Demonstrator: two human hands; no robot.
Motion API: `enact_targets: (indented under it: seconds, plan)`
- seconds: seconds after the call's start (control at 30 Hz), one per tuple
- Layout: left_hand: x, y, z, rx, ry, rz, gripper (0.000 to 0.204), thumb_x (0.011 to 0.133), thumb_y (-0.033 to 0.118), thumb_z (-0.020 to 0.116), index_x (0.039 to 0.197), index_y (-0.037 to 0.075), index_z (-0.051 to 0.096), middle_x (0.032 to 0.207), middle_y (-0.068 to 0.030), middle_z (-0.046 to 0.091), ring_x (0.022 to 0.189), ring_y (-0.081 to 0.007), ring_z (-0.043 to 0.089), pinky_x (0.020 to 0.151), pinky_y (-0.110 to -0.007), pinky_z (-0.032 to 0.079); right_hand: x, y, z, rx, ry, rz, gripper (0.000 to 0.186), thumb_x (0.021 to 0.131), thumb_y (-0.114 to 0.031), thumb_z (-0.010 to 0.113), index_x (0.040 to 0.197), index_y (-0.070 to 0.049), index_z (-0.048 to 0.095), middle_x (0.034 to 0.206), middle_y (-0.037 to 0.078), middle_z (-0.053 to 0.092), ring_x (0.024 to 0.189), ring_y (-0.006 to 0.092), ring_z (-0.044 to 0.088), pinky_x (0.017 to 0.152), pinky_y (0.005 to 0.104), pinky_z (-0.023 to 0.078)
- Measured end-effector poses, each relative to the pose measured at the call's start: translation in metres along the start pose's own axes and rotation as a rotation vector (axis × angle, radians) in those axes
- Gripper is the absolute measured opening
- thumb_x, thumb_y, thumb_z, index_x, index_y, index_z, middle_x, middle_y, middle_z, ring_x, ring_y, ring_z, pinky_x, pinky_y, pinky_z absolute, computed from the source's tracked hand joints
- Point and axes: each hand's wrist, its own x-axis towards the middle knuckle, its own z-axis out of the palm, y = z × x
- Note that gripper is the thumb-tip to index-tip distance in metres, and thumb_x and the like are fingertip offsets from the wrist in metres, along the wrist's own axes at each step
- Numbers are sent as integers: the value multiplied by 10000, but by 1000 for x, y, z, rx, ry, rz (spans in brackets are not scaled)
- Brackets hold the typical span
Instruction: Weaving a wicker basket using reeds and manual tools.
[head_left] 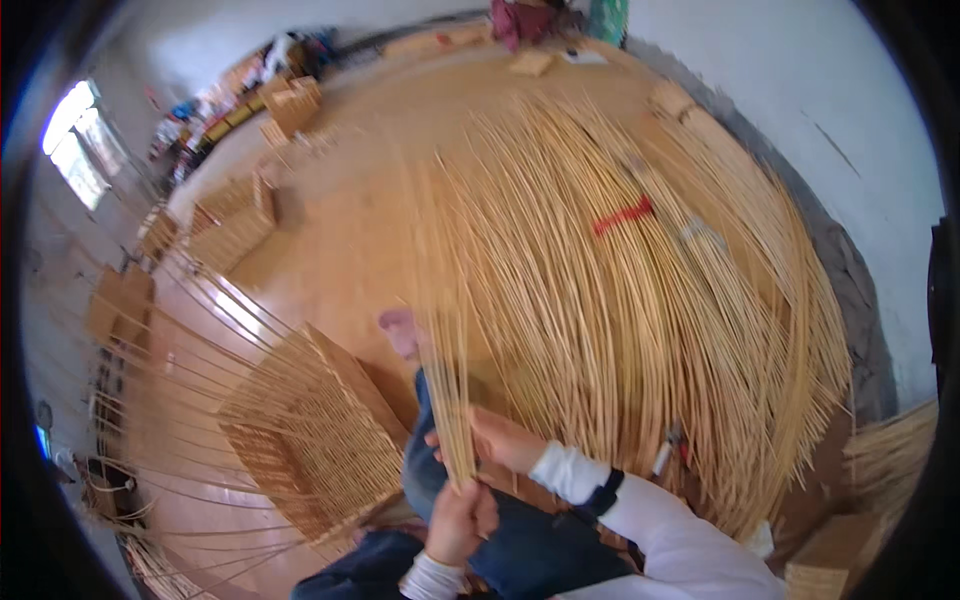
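Observation:
A thin bundle of pale wicker rods (pixel 452 390) rises in front of me, its tips smeared by motion. My left hand (pixel 460 522) is closed in a fist around the lower end. Just above it, my right hand (pixel 503 441) wraps the same rods from the right side, fingers partly hidden behind them. My jeans-clad leg lies beneath the bundle. To the left, a partly woven wicker basket (pixel 345 455) rests tilted on the floor, with long loose stakes fanning out leftward. Close by on the right spreads a large heap of rods (pixel 570 290).
A red tie (pixel 622 215) binds part of the heap. A hand tool (pixel 670 450) lies on its near end. Another woven basket (pixel 232 222) stands at the far left, near a cardboard box (pixel 292 105). More rods (pixel 890 455) and a box (pixel 835 555) sit at the right.

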Motion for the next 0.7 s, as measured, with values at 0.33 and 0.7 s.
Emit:
enact_targets:
  seconds: [0.33, 0.7]
  plan:
    - [35, 40, -24, -42, 209, 26, 291, 1022, 244, 433, 1221, 40, 493, 619, -2, 318, 463, -83, 263, 417, -250, 238, -48, 92, -273, -1122, 1155, 414, 593, 934, -297, 537, 1429, -25, 356, 1143, 201, 640, 941, 341, 650, 830, 433, 519]
    - [51, 34, -44, -219, 83, 35, 379, 995, 291, 520, 1258, 19, 490, 608, -6, 370, 462, -105, 319, 438, -270, 289, 28, 25, -319, -1703, 1186, 714, 584, 890, -99, 470, 1454, -191, 348, 874, 239, 667, 820, 402, 655, 722, 515, 504]
